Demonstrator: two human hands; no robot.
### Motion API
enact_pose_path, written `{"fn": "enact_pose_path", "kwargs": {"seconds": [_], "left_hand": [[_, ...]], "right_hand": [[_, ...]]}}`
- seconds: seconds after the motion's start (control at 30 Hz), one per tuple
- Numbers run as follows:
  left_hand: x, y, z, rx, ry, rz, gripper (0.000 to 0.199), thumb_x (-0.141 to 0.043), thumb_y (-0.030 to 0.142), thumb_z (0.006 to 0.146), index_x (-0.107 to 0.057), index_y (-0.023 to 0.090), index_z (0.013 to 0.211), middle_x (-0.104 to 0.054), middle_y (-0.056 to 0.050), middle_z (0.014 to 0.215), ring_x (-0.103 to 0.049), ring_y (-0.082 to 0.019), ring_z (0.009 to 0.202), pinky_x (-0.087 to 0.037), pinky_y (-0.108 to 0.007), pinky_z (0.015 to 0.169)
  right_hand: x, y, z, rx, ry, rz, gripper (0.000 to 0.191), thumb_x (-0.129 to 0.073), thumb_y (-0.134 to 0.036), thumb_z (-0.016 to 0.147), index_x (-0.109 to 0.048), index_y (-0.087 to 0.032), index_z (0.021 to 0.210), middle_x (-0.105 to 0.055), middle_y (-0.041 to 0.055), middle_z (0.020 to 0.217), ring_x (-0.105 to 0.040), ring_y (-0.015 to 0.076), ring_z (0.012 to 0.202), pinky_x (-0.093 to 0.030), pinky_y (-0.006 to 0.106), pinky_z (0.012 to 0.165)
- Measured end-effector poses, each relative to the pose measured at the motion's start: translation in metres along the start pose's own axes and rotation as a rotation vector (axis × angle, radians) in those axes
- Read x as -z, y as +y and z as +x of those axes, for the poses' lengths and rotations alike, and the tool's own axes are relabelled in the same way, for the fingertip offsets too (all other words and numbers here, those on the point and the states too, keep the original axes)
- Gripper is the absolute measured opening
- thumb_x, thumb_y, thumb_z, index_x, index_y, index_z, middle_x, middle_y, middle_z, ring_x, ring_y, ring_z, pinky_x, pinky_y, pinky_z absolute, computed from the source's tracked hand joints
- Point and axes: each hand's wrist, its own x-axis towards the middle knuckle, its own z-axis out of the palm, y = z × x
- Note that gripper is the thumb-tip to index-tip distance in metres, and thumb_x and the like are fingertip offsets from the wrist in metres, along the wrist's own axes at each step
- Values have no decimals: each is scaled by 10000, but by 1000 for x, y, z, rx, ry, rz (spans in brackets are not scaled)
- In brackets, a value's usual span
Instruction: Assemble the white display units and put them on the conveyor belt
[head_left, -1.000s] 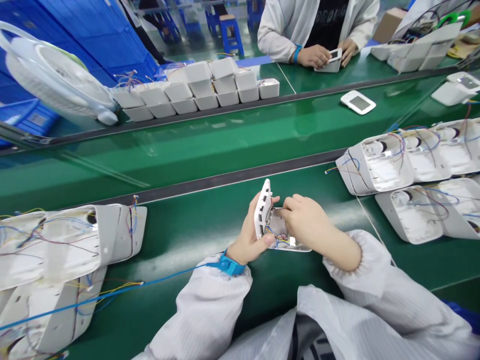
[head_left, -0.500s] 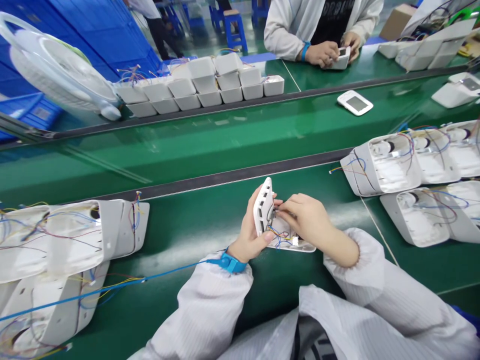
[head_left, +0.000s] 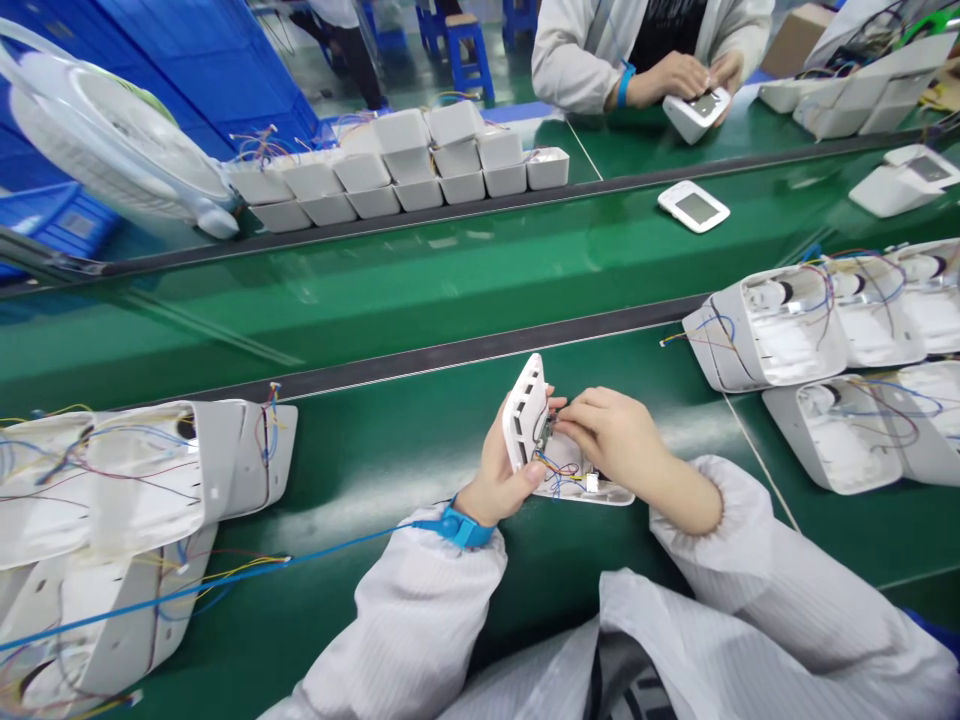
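Observation:
My left hand (head_left: 504, 470) is wrapped round a white plastic cover (head_left: 527, 412) with dark slots along its edge, holding it tilted up. Below and beside the cover lies an open white housing (head_left: 611, 492), joined to it by thin coloured wires (head_left: 559, 470). My right hand (head_left: 611, 435) reaches over the housing, fingertips pinched at the cover's inner side by a small circuit board (head_left: 547, 432). What the pinched fingers hold is too small and too hidden to make out. A blue wrist strap (head_left: 465, 525) with a blue cord circles my left wrist.
Open white housings with loose wires stand at left (head_left: 247, 460) and right (head_left: 787, 330). Across the green conveyor belt (head_left: 420, 270) are stacked white housings (head_left: 405, 165) and a fan (head_left: 112, 130). A white panel with a screen (head_left: 694, 207) lies on the belt. A co-worker's hands (head_left: 682, 80) hold a similar unit.
The white panel on the belt has shifted slightly left. The co-worker's unit has turned to show its screen side. My hands stay almost still, with the cover tilted slightly further left.

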Motion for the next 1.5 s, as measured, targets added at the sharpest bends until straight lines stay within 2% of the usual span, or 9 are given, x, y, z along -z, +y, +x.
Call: {"fn": "enact_pose_path", "kwargs": {"seconds": [0.37,0.5,0.7,0.87,1.0,1.1,1.27,1.33,1.5], "left_hand": [[2,3,2,4,-27,102,698,-654,543,797,-495,200,1384,-523,-164,1418,-498,-369,1317,-377,-534,1124],[3,4,4,-32,-61,171,655,-641,505,822,-498,223,1396,-514,-149,1441,-476,-368,1344,-333,-542,1153],[2,9,7,-62,-158,239,773,-625,509,838,-363,211,1502,-439,-145,1521,-453,-371,1366,-328,-520,1164],[1,8,6,-36,-138,242,756,-619,497,847,-365,219,1502,-464,-133,1507,-469,-364,1356,-339,-508,1160],[1,5,3,-12,-110,187,744,-657,498,821,-425,208,1466,-497,-144,1476,-471,-367,1353,-323,-517,1167],[2,3,3,-9,-63,108,684,-654,494,827,-476,198,1417,-510,-156,1457,-487,-361,1337,-361,-511,1139],[2,0,3,-9,-40,100,696,-678,488,810,-483,172,1399,-512,-169,1447,-488,-362,1326,-364,-505,1125],[3,-1,4,-12,-41,109,694,-682,482,808,-488,169,1396,-513,-168,1444,-484,-364,1325,-366,-507,1121],[3,0,4,-8,-40,123,690,-675,485,815,-483,176,1402,-523,-161,1432,-482,-358,1332,-359,-507,1128]], "right_hand": [[4,-2,0,98,-36,-19,262,-492,-209,967,-700,-165,814,-643,63,779,-524,181,741,-417,305,684],[3,-1,0,100,-29,-39,236,-506,-201,956,-700,-167,826,-640,60,767,-514,183,721,-407,310,670],[1,0,0,145,-5,-95,252,-495,-204,968,-687,-160,811,-652,59,762,-509,188,715,-387,314,663],[-2,-3,1,157,34,-197,293,-478,-199,974,-675,-152,763,-632,66,717,-502,193,690,-363,326,630],[4,-5,1,73,-37,-145,203,-564,-236,940,-692,-173,796,-645,46,746,-540,193,716,-378,326,642],[15,3,2,-62,-104,-19,101,-639,-271,905,-706,-202,939,-680,39,877,-597,194,842,-436,311,727],[28,19,5,-338,-281,-36,196,-697,-322,850,-706,-202,1005,-689,48,951,-654,199,831,-478,307,704],[30,20,6,-335,-295,-8,204,-685,-328,858,-706,-203,1017,-688,47,969,-662,196,841,-487,307,725],[33,18,4,-224,-196,108,165,-646,-307,892,-700,-211,1015,-692,42,983,-656,191,901,-491,304,796]]}}
